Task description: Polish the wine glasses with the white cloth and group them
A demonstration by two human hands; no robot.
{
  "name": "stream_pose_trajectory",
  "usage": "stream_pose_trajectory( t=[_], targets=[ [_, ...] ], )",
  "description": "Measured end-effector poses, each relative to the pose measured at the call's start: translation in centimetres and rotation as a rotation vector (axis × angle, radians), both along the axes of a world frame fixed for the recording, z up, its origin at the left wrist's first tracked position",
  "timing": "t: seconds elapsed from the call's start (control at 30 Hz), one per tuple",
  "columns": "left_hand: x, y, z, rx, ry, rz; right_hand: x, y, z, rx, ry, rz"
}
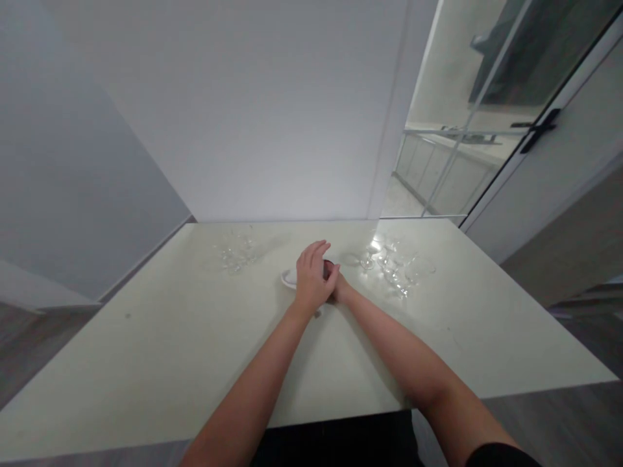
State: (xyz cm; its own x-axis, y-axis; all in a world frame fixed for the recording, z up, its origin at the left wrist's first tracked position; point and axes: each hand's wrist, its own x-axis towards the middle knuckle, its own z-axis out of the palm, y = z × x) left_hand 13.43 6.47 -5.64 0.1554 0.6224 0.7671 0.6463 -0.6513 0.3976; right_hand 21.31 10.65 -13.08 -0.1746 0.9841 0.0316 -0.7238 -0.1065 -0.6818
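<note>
My left hand (311, 275) is at the middle of the table, its fingers bent over and its thumb across a dark red, rounded object (329, 265). Close against it on the right is my right hand (339, 289), closed around the lower part of the same object; most of its fingers are hidden. What kind of object this is cannot be made out. A white-rimmed item, perhaps a shallow dish (288, 279), shows to the left, partly covered by my left hand. Just below my hands lies a small dark piece (317, 313).
Clear, shiny pieces lie in a small cluster (237, 253) at the back left and a larger cluster (394, 264) at the back right. The pale table (195, 363) meets a white panel (287, 130) behind. A door with a black handle (540, 131) stands at right.
</note>
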Motion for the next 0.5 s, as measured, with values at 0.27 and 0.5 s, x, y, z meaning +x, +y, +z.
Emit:
stream_pose_trajectory(
  t=[0.27,0.5],
  targets=[
    [-4.8,1.0,-2.4,-0.249,-0.134,0.015,0.3,0.3,1.0,-0.039,-0.194,-0.054],
    [-3.4,-1.3,-1.5,-0.343,-0.144,-0.381,1.2,-0.6,1.8,-0.042,-0.198,-0.095]
  ],
)
